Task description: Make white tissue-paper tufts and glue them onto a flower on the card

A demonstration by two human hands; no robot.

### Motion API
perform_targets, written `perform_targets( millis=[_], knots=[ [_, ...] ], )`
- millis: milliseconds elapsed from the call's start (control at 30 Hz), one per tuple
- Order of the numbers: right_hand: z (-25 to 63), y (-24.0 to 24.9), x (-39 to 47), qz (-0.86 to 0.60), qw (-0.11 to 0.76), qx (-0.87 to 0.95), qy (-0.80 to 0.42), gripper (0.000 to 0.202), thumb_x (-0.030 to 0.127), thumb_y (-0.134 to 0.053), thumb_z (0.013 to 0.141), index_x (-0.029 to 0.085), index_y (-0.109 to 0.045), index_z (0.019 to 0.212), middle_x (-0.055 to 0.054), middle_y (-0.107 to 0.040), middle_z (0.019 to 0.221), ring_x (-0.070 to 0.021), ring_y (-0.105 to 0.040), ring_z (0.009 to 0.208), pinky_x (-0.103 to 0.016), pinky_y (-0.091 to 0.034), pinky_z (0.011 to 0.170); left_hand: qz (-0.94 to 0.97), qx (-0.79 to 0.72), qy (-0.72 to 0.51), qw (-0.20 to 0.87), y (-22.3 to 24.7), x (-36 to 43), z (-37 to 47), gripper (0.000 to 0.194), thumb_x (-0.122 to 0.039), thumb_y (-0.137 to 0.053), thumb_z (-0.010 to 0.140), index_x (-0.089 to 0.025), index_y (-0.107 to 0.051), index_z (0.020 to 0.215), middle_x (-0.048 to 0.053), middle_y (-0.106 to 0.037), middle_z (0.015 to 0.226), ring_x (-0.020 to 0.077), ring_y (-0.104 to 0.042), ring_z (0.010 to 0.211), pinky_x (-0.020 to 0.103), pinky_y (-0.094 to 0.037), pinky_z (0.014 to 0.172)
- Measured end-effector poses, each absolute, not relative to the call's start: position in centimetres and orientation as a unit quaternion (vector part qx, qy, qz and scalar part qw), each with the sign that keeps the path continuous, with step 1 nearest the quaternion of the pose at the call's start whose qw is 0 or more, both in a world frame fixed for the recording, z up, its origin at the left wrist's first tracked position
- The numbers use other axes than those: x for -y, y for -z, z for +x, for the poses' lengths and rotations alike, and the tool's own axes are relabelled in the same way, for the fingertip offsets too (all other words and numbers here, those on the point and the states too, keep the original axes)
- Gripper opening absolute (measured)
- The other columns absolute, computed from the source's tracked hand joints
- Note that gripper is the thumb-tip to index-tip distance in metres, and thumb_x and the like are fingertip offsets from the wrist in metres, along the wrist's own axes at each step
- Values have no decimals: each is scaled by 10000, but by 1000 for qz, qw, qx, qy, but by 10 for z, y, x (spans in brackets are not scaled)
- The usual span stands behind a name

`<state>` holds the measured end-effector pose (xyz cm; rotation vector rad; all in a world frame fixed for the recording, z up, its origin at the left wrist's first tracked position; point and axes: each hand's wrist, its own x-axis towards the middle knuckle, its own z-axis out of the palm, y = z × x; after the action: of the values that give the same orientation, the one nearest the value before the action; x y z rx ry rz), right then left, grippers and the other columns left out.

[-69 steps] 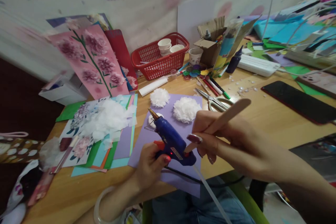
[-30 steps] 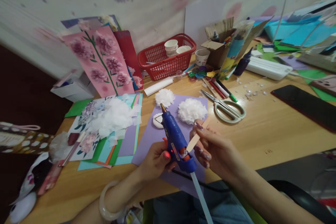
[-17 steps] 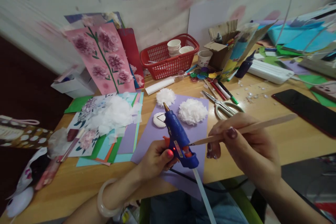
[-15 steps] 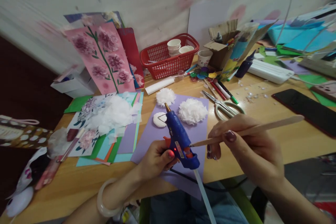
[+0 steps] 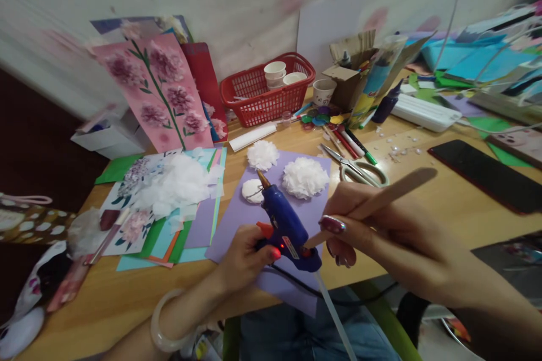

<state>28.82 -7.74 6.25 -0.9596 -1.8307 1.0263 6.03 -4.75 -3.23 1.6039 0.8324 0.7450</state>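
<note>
My left hand (image 5: 249,254) is closed round the handle of a blue glue gun (image 5: 285,217), whose nozzle points up and left. A clear glue stick (image 5: 336,316) sticks out of its back end. Between the fingers of my right hand (image 5: 364,225) is a flat wooden stick (image 5: 398,192); its tip meets the rear of the gun near the orange part. Beneath the gun lies a purple sheet (image 5: 228,231). White paper flowers (image 5: 305,177) and a small round white piece (image 5: 252,191) rest by the nozzle.
Scissors (image 5: 353,166) lie behind my right hand, with a black phone (image 5: 486,175) farther right. A red basket (image 5: 266,93) with paper cups stands at the back. White tissue (image 5: 178,186) and coloured sheets are piled at the left, before a pink flower picture (image 5: 156,90).
My right hand has pushed the wooden stick's tip further in against the gun's rear, and the stick now slants more steeply. The whole view has shifted slightly.
</note>
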Motion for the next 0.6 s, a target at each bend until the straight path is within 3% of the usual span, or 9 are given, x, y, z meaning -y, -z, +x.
perform_targets(
  millis=[133,367,500,600],
  knots=[
    [288,-59,73,-348,427,666,-502,239,278,-501,958,146,-611,792,-26,-631,696,-82,-566,519,-197,-469,485,675,-353,-315,566,32,48,60,575,-675,-585,747,-114,-708,726,87,-686,668,180,-604,624,259,-459,579],
    [290,-44,68,-311,420,547,-654,256,321,-548,937,159,-534,739,9,-607,571,-78,-574,442,-165,-464,417,659,-313,-316,607,26,51,64,552,-669,-610,725,-132,-737,739,86,-717,679,195,-638,620,281,-494,592],
    [286,-40,81,-323,512,563,-562,213,277,-528,950,178,-582,770,16,-603,611,-78,-589,470,-181,-497,465,639,-347,-325,604,28,50,62,448,-579,-673,737,-136,-720,690,82,-703,640,192,-628,586,289,-502,564],
    [283,-37,97,-344,554,620,-437,105,193,-515,944,221,-615,925,9,-614,688,-95,-613,558,-202,-505,524,631,-331,-342,612,28,49,62,402,-544,-694,735,-146,-722,683,71,-699,621,182,-617,556,280,-497,538]
  ],
)
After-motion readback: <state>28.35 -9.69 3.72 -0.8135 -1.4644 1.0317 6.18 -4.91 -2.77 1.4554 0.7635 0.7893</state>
